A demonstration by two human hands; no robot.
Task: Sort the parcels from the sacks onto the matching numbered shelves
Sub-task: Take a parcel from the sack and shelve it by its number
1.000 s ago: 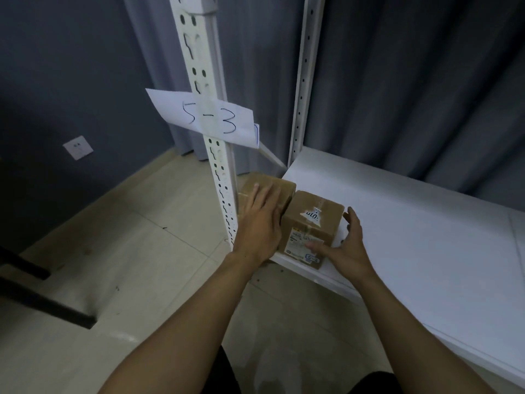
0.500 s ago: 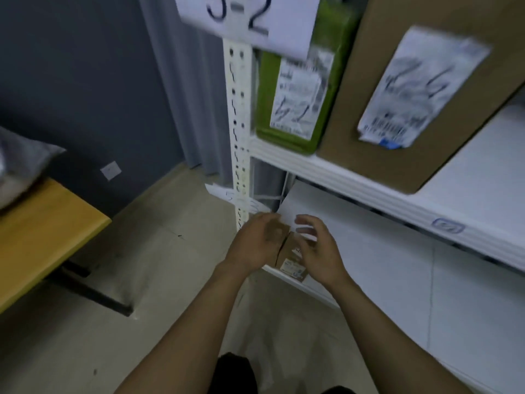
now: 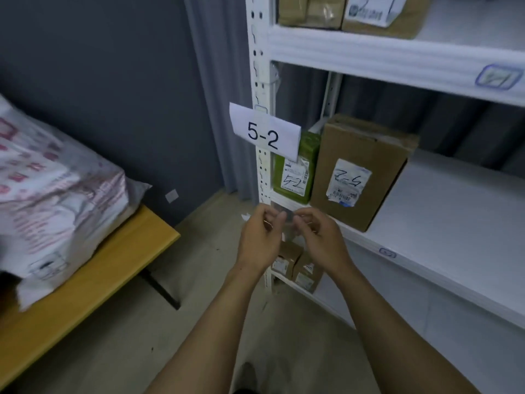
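Two small brown parcels (image 3: pixel 285 260) (image 3: pixel 308 275) stand side by side at the left end of the low white shelf (image 3: pixel 383 305). My left hand (image 3: pixel 262 240) and my right hand (image 3: pixel 321 240) hang in the air above them, close together, in front of the shelf post. The fingers of both hands are loosely curled, and I see no parcel in either. A paper label "5-2" (image 3: pixel 265 135) hangs on the post. On that shelf (image 3: pixel 443 211) stand a green parcel (image 3: pixel 295 172) and a large brown box (image 3: pixel 360 172), both marked 5-2.
A white sack with red print (image 3: pixel 51 194) lies on a yellow table (image 3: pixel 99 280) at the left. More brown boxes (image 3: pixel 309 9) sit on the top shelf. Tiled floor lies between the table and the rack, with a dark wall and grey curtain behind.
Both hands have let go of the two small parcels on the low shelf and risen. My view has lifted from the 5-3 level to the 5-2 shelf.
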